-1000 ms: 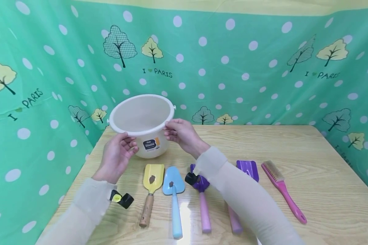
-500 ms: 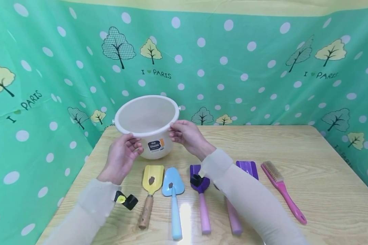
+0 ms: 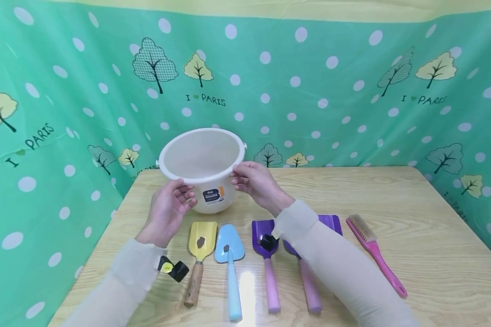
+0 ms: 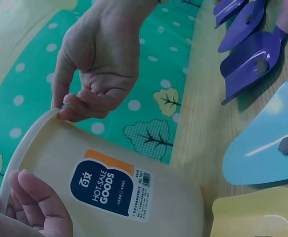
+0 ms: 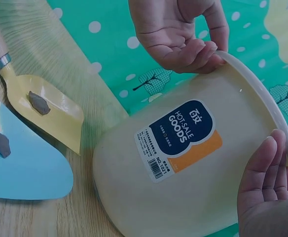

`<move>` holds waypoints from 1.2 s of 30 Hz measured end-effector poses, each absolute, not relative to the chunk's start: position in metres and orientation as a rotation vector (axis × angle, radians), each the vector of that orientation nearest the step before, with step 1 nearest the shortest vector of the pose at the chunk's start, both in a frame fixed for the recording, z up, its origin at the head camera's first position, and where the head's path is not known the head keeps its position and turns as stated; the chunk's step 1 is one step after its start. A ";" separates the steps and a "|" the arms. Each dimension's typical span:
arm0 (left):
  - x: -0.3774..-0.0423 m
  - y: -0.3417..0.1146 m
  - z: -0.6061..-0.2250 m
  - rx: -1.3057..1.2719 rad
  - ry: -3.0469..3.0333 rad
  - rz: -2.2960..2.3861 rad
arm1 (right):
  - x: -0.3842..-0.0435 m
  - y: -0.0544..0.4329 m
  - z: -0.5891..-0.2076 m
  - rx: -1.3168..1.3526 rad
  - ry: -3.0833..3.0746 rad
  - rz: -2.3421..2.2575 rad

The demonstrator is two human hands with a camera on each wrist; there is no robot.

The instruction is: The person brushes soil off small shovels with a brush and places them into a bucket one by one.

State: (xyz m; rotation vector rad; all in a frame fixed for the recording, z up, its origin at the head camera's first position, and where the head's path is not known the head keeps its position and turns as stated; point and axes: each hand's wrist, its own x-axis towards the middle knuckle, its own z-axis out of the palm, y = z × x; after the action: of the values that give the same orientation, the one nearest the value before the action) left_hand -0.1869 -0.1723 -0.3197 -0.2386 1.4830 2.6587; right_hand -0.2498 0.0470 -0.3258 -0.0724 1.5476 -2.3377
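A white bucket (image 3: 207, 209) with a dark and orange label stands tilted toward the back left of the table, its rim facing up. My left hand (image 3: 171, 206) pinches the front left of the rim between thumb and fingers. On the rim's right side, my right hand (image 3: 258, 184) pinches it the same way. Both hands show at the rim in the left wrist view, where the label (image 4: 112, 186) faces the camera. In front of the bucket lie a yellow scoop (image 3: 196, 231) with a wooden handle and a light blue trowel (image 3: 235, 247).
A purple scoop (image 3: 262, 227) lies right of the trowel. Two more purple tool heads, including a far one (image 3: 331, 222), are partly covered by the right sleeve (image 3: 331, 263). A pink brush (image 3: 380, 263) lies farther right. Polka-dot curtain (image 3: 294, 100) hangs behind the table (image 3: 433, 236).
Both hands have moved the bucket a little to the right along the table, keeping their hold on its rim. The tools on the table stay in place.
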 end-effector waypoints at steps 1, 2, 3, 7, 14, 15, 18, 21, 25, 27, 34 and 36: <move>-0.187 -0.171 -0.320 -0.239 1.487 2.656 | -0.249 0.048 -0.326 -0.074 1.550 -2.336; -0.187 -0.170 -0.320 -0.237 1.491 2.654 | -0.249 0.049 -0.326 -0.074 1.551 -2.337; -0.187 -0.169 -0.320 -0.233 1.491 2.652 | -0.249 0.051 -0.326 -0.072 1.553 -2.338; -0.188 -0.166 -0.321 -0.224 1.496 2.649 | -0.247 0.055 -0.326 -0.076 1.568 -2.330; -0.188 -0.158 -0.322 -0.222 1.483 2.650 | -0.245 0.063 -0.325 -0.067 1.566 -2.339; -0.188 -0.157 -0.322 -0.221 1.482 2.650 | -0.245 0.064 -0.325 -0.066 1.563 -2.343; -0.188 -0.153 -0.322 -0.218 1.497 2.638 | -0.244 0.068 -0.326 -0.073 1.564 -2.348; -0.188 -0.150 -0.322 -0.212 1.520 2.623 | -0.242 0.072 -0.327 -0.075 1.568 -2.352; -0.187 -0.146 -0.322 -0.199 1.532 2.609 | -0.240 0.077 -0.328 -0.067 1.579 -2.355; -0.187 -0.144 -0.322 -0.199 1.535 2.603 | -0.239 0.079 -0.328 -0.059 1.585 -2.356; -0.187 -0.137 -0.323 -0.195 1.556 2.585 | -0.235 0.088 -0.327 -0.054 1.588 -2.367; -0.187 -0.135 -0.322 -0.183 1.559 2.582 | -0.234 0.091 -0.327 -0.057 1.586 -2.371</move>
State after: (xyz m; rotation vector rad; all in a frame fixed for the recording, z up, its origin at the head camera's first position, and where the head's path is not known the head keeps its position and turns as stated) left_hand -0.1867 -0.1348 -0.3224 -0.1828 1.5592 2.5825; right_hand -0.2338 0.0907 -0.3272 -0.0566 1.5861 -2.3710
